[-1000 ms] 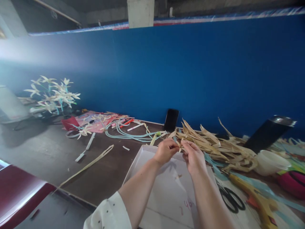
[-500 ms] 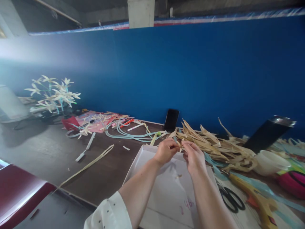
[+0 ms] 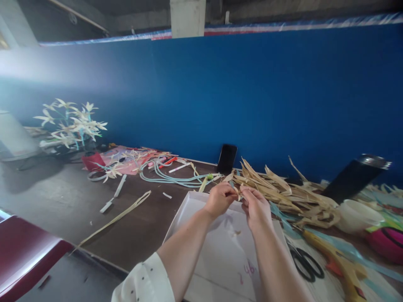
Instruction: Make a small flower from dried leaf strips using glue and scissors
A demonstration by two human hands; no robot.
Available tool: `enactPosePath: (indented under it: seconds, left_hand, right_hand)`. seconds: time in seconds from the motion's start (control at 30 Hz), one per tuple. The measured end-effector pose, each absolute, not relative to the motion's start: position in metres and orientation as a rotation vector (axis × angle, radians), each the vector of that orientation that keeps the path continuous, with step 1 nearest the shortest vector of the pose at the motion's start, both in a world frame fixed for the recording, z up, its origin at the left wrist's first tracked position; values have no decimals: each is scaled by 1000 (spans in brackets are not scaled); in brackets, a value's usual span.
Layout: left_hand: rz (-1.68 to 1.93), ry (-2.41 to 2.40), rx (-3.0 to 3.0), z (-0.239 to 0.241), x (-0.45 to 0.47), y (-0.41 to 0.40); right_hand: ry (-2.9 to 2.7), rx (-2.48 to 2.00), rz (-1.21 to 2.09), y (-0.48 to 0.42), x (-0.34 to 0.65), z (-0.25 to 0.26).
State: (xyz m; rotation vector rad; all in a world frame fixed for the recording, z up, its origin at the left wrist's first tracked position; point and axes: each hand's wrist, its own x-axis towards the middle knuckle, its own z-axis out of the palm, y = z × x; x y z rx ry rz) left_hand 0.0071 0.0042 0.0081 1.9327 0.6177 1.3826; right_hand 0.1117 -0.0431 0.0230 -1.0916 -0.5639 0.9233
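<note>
Above the far part of a shallow white box lid [image 3: 217, 260], my left hand [image 3: 220, 198] and my right hand [image 3: 254, 203] meet with fingertips almost touching. Both are closed in a pinch on a small pale piece of dried husk [image 3: 238, 194], mostly covered by the fingers. A tiny husk scrap [image 3: 236, 233] lies in the lid below, near handwritten red marks. Just beyond my right hand spreads a pile of dried corn husks [image 3: 277, 188]. A black phone [image 3: 227, 158] leans against the blue partition behind my hands.
To the right are black-handled scissors [image 3: 305, 262], a yellow glue gun [image 3: 341, 264], a white bowl [image 3: 359, 214] and a dark flask [image 3: 355, 178]. Leftward lie pale blue cords [image 3: 176, 180], a long husk strip [image 3: 116, 216] and husk flowers [image 3: 75, 123]. A blue partition [image 3: 201, 96] stands behind the table.
Both hands stay in the same place with the husk piece pinched between them; only slight finger movement shows. The whole view has shifted a few pixels.
</note>
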Motion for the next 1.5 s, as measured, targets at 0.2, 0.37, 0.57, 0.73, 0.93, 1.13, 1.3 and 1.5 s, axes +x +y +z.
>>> enactPosePath:
  seconds: [0.2, 0.37, 0.57, 0.73, 0.93, 1.13, 1.3, 1.5]
  left_hand:
    - [1355, 651, 1878, 3, 8, 7]
    - [1402, 677, 1859, 1, 8, 9]
    - [1442, 689, 1817, -1, 8, 12]
    - [1467, 719, 1792, -2, 7, 15]
    - [1481, 705, 1792, -2, 6, 15]
    - [1477, 755, 1821, 3, 3, 12]
    - [1489, 771, 1863, 7, 2, 12]
    - [1403, 795, 1733, 6, 2, 14]
  right_hand:
    - [-537, -1069, 876, -44, 112, 26]
    - [-456, -1066, 802, -44, 116, 27]
    - [-402, -1190, 869, -40, 117, 21]
    - [-344, -1192, 834, -39, 117, 22]
    - [-396, -1170, 917, -38, 118, 17]
    - [-526, -1267, 1017, -37, 114, 13]
    - [-596, -1290, 1019, -38, 113, 12]
    - [-762, -1301, 948, -42, 109, 15]
